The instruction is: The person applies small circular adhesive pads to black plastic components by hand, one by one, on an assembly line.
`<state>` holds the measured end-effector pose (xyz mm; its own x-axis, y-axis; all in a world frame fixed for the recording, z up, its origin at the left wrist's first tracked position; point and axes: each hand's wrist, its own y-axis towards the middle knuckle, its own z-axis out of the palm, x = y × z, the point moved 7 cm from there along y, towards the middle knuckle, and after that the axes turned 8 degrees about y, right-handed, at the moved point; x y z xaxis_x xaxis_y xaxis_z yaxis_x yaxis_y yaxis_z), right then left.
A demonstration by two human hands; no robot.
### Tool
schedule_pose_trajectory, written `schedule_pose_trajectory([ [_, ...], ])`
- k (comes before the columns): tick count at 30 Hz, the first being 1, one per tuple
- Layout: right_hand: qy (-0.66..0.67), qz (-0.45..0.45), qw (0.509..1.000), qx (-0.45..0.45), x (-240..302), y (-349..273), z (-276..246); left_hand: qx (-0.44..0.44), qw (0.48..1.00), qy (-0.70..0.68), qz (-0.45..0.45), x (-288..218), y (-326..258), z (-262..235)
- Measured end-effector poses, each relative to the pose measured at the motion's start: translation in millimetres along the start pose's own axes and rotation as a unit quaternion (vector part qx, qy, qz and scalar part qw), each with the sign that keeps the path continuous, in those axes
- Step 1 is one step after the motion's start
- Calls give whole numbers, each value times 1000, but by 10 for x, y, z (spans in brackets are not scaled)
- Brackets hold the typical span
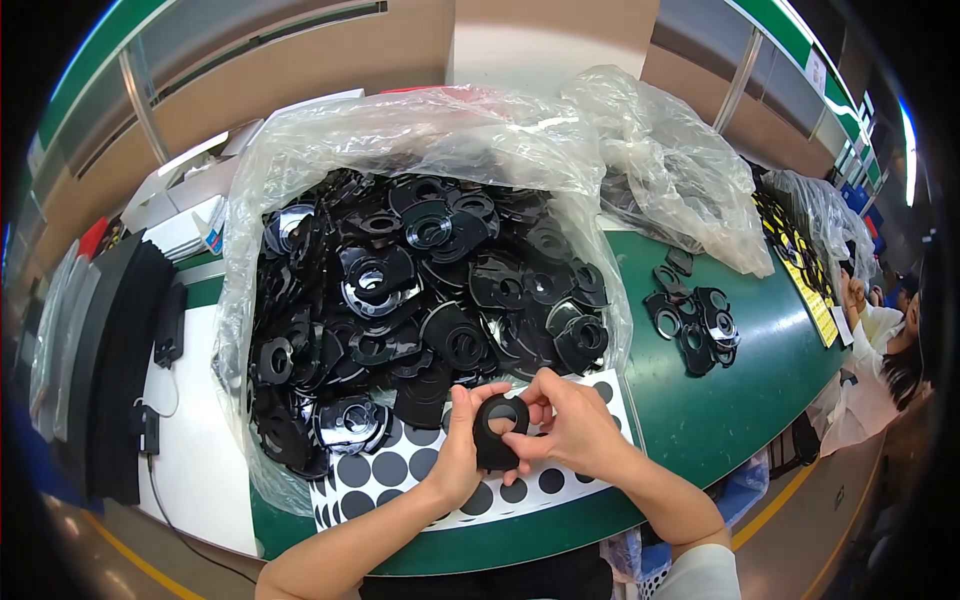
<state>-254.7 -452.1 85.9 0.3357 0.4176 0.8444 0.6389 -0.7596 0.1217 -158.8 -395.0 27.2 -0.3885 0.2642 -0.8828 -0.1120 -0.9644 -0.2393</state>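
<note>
Fingers of my left hand (462,450) and right hand (570,430) are clamped on one black ring-shaped part (497,432), held above the dotted sheet (400,470). Beyond lies the clear bag (300,170) of matching parts on the green tabletop (720,410).

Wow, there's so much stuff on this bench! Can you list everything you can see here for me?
black plastic part with a round hole: one, black, held in both hands
heap of black parts: too many to count, black, in the big bag
clear plastic bag: one, clear, open around the heap
second plastic bag: one, clear, behind on the right
small pile of parts: several, black, loose on the green table, right
sheet of round stickers: one, white with black dots, under the hands
green table: one, green
another person: one, far right edge
left hand: one, grips the part
right hand: one, grips the part
</note>
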Motion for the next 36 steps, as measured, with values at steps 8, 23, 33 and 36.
schedule_pose_trajectory([
  [8,-37,-24,998,-33,30,1,22,37,996,-70,-41,15,18,-51],
  [23,166,57,984,13,-77,13,91,39,996,-79,-30,-9,-22,-13],
  [33,234,21,970,-61,-258,158,-366,33,998,-8,53,-157,-69,23],
  [36,63,-88,959,-263,-342,138,-1200,-71,878,431,195,-666,-229,-153],
])
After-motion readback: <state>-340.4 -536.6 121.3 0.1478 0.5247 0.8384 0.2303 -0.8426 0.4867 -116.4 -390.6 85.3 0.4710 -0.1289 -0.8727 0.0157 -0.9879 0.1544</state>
